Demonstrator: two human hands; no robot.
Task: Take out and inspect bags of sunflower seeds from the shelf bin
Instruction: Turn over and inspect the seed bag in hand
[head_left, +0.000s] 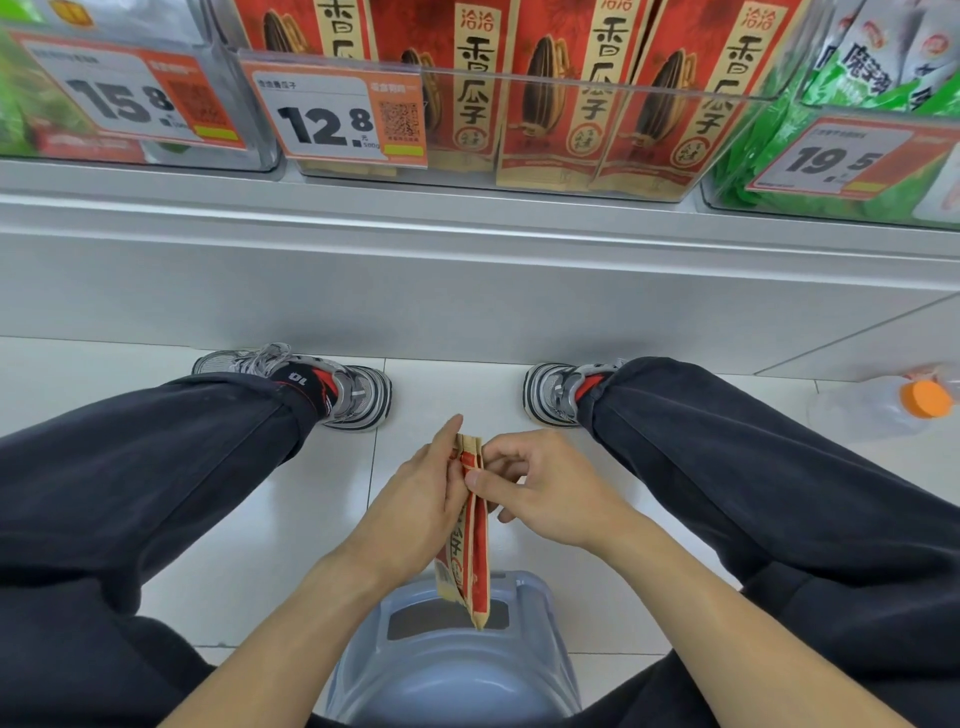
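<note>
Red-and-kraft paper is what the bag of sunflower seeds (470, 535) appears to be made of, and it is hanging edge-on between the two hands, low in front of the seated person, above the grey stool (452, 670) and between the knees. The left hand (415, 512) is lying flat along one face with its fingers (451, 431) stretched straight up past the top seam; whether its thumb is pinching the bag cannot be made out. The right hand (540, 486) is gripping the upper edge from the other side, thumb pressing against the paper, remaining fingers curling behind.

Judging by how it is drooping, the bag looks light to moderate, with loose contents that would shift and sag toward the bottom. The paper seems stiff enough to crease yet easy to dent, and probably not slippery. The flat sealed top strip is likely the surest place to take hold; squeezing the belly could crack seeds.

Being turned edge-on, the bag is showing almost no print, so any date or seal marking is unreadable. More red bags are standing upright in the clear shelf bin (519, 130) above, partly masked by the price tag (332, 114) reading 12.8. The bin's rear is hidden, and its top is cut off.
</note>
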